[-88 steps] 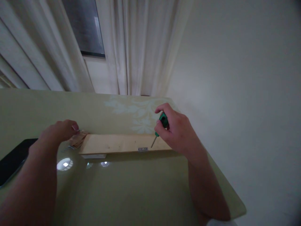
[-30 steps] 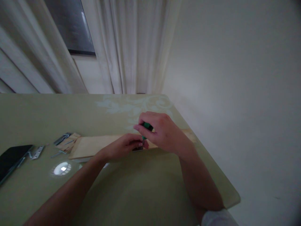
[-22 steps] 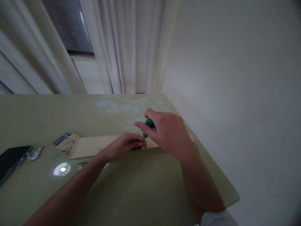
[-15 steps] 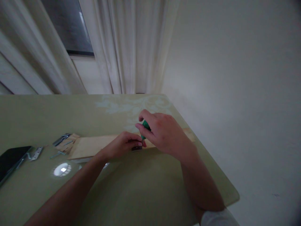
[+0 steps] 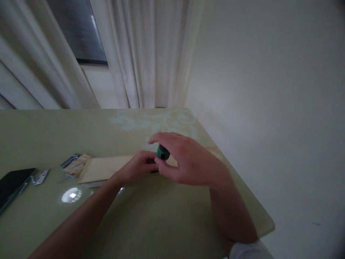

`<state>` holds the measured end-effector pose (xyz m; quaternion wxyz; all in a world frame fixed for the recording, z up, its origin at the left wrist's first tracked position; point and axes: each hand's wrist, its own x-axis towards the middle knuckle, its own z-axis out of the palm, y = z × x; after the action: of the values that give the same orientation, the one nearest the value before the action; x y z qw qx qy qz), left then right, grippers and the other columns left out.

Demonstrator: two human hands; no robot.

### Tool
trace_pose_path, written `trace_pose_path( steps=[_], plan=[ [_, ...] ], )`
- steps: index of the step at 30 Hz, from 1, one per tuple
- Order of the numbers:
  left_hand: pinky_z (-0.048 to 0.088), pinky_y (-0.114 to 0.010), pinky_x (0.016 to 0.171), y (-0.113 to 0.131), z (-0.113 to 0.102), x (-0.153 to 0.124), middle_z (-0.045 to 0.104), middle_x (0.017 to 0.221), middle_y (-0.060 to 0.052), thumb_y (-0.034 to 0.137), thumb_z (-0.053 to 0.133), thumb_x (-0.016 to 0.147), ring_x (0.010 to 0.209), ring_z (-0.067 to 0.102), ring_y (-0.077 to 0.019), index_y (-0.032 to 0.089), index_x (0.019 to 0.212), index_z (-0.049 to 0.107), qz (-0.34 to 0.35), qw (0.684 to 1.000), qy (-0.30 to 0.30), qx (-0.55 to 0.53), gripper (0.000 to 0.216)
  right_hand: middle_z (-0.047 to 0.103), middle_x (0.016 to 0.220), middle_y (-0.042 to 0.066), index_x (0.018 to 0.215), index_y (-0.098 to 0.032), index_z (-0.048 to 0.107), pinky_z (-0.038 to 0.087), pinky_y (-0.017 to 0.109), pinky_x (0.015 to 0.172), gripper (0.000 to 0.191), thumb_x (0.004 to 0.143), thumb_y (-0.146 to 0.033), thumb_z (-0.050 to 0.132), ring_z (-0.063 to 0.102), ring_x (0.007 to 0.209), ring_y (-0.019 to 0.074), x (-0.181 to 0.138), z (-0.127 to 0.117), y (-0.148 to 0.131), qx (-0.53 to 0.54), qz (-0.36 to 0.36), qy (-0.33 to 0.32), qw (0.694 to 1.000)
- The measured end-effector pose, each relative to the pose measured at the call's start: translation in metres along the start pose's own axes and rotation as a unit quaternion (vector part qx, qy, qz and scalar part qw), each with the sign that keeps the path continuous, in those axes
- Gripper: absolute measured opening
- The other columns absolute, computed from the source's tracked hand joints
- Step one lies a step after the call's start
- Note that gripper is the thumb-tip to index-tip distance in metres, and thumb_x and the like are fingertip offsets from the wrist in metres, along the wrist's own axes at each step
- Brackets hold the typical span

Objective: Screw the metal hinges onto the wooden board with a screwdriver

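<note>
A pale wooden board (image 5: pixel 107 168) lies flat across the green table (image 5: pixel 161 223). My right hand (image 5: pixel 185 162) is closed round a small green-handled screwdriver (image 5: pixel 162 153), held upright over the board's near edge. My left hand (image 5: pixel 140 167) rests on the board right beside the screwdriver, its fingers pinched together at a small metal hinge that they mostly hide. The screwdriver's shaft and tip are hidden between the two hands.
Loose metal hinges (image 5: pixel 41 176) and other small metal parts (image 5: pixel 70 160) lie on the table left of the board. A black phone (image 5: pixel 12 183) sits at the far left. Curtains (image 5: pixel 145 54) hang behind the table; its right edge borders a white floor.
My left hand moved from the board's left end to the hinge. My right hand has turned on the screwdriver, bringing its handle more upright and lower over the hinge.
</note>
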<state>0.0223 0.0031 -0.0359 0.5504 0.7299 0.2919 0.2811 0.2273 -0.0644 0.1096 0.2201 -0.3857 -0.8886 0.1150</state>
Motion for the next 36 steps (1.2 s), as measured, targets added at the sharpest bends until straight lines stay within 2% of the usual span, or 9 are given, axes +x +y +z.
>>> trace_pose_path(
  steps=[4, 7, 10, 15, 17, 21, 28, 33, 36],
  plan=[
    [0.053, -0.026, 0.07, 0.001, 0.003, 0.0, 0.075, 0.085, -0.005, 0.034, 0.081, 0.086, 0.077, 0.065, -0.0163, 0.014, 0.086, 0.076, -0.021, 1.0, -0.006, 0.002, 0.021, 0.074, 0.085, 0.006, 0.108, -0.021, 0.068, 0.045, 0.035, 0.072, 0.041, 0.103, -0.061, 0.06, 0.067, 0.079, 0.0246, 0.004, 0.006, 0.002, -0.125, 0.134, 0.041, 0.982],
    [0.054, -0.027, 0.075, 0.005, 0.003, 0.0, 0.077, 0.092, -0.005, 0.034, 0.078, 0.089, 0.083, 0.067, -0.0174, 0.015, 0.095, 0.076, 0.0, 1.0, -0.019, 0.008, 0.02, 0.075, 0.102, 0.007, 0.12, -0.02, 0.066, 0.047, 0.034, 0.084, 0.025, 0.109, -0.04, 0.055, 0.067, 0.095, 0.0233, 0.005, 0.008, 0.004, -0.088, 0.061, 0.032, 0.994],
    [0.054, -0.027, 0.074, 0.008, 0.003, -0.001, 0.075, 0.09, -0.004, 0.032, 0.071, 0.093, 0.083, 0.065, -0.0173, 0.017, 0.092, 0.075, 0.038, 0.998, -0.028, 0.035, 0.015, 0.07, 0.124, 0.009, 0.137, -0.02, 0.059, 0.046, 0.034, 0.099, 0.032, 0.106, -0.023, 0.052, 0.062, 0.116, 0.0227, 0.004, 0.008, 0.001, -0.061, -0.005, 0.027, 0.998],
    [0.053, -0.027, 0.072, 0.003, 0.007, 0.0, 0.076, 0.084, -0.005, 0.033, 0.076, 0.09, 0.078, 0.067, -0.0179, 0.016, 0.085, 0.077, 0.009, 1.0, -0.004, 0.02, 0.018, 0.074, 0.089, 0.006, 0.112, -0.021, 0.067, 0.043, 0.034, 0.073, 0.044, 0.102, -0.063, 0.06, 0.065, 0.082, 0.0241, 0.007, 0.007, 0.002, -0.129, 0.125, 0.061, 0.982],
    [0.054, -0.027, 0.072, 0.001, 0.008, 0.0, 0.077, 0.084, -0.006, 0.032, 0.08, 0.087, 0.079, 0.069, -0.0185, 0.015, 0.087, 0.079, -0.014, 1.0, 0.006, 0.007, 0.017, 0.074, 0.088, 0.006, 0.108, -0.02, 0.067, 0.044, 0.034, 0.073, 0.039, 0.104, -0.057, 0.058, 0.066, 0.081, 0.0232, 0.008, 0.008, 0.005, -0.117, 0.123, 0.059, 0.984],
    [0.052, -0.026, 0.071, 0.004, 0.004, 0.0, 0.075, 0.081, -0.003, 0.031, 0.077, 0.089, 0.076, 0.066, -0.0161, 0.015, 0.088, 0.078, 0.007, 1.0, -0.021, 0.005, 0.016, 0.072, 0.127, 0.01, 0.134, -0.019, 0.06, 0.047, 0.035, 0.098, 0.034, 0.101, -0.022, 0.055, 0.063, 0.118, 0.0232, 0.006, 0.009, 0.007, -0.055, 0.005, 0.059, 0.997],
    [0.05, -0.025, 0.069, 0.004, 0.005, 0.002, 0.074, 0.081, -0.004, 0.033, 0.078, 0.088, 0.074, 0.064, -0.0152, 0.014, 0.085, 0.077, 0.012, 1.0, 0.008, -0.019, 0.019, 0.074, 0.093, 0.005, 0.11, -0.021, 0.069, 0.045, 0.034, 0.076, 0.033, 0.104, -0.052, 0.058, 0.066, 0.087, 0.0233, 0.009, 0.014, 0.006, -0.155, 0.105, 0.088, 0.978],
    [0.05, -0.026, 0.071, 0.001, 0.005, 0.001, 0.076, 0.086, -0.006, 0.037, 0.076, 0.093, 0.077, 0.064, -0.0154, 0.013, 0.096, 0.079, 0.026, 0.998, -0.04, -0.034, 0.024, 0.071, 0.127, 0.01, 0.143, -0.019, 0.058, 0.047, 0.034, 0.101, 0.04, 0.103, -0.021, 0.053, 0.063, 0.118, 0.0218, 0.007, 0.013, 0.007, -0.077, 0.003, 0.058, 0.995],
    [0.052, -0.026, 0.07, 0.0, 0.007, 0.002, 0.076, 0.085, -0.006, 0.036, 0.077, 0.091, 0.077, 0.065, -0.0161, 0.013, 0.085, 0.079, 0.037, 0.999, -0.002, -0.026, 0.024, 0.074, 0.113, 0.009, 0.135, -0.02, 0.062, 0.049, 0.036, 0.089, 0.039, 0.103, -0.042, 0.061, 0.066, 0.104, 0.0253, 0.009, 0.014, 0.006, -0.118, 0.061, 0.074, 0.988]
  ],
)
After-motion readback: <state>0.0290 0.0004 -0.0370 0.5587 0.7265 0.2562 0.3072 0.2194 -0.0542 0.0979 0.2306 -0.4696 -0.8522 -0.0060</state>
